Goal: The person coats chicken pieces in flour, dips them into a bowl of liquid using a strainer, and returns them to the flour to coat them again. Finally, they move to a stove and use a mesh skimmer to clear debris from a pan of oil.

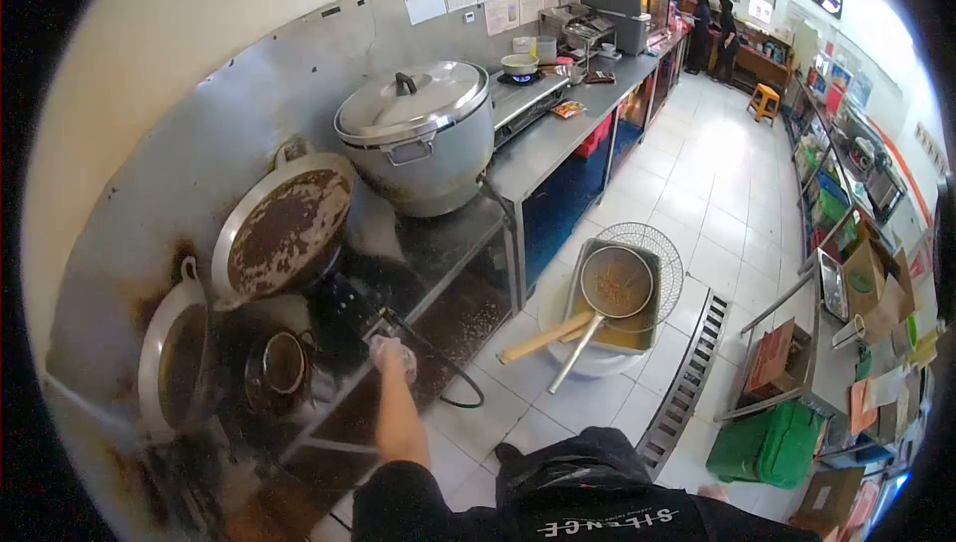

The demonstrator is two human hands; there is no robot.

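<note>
A: Fingers of the left hand, gloved in clear plastic, curl around something small; exactly what, I cannot tell.

B: Where?

A: At the greasy black stove's near edge, right of the tilted, crusted round steel wok and small dark pot.

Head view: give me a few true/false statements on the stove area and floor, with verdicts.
1. The big pot has its lid on. True.
2. The left hand reaches to the stove's front edge. True; what its grip closes on is unclear.
3. The strainer lies on the counter. False: it rests over a tray on the floor.
4. The green bin stands on the counter. False: it is on the floor at right.
5. The tilted wok is clean. False: brown residue coats it.
</note>
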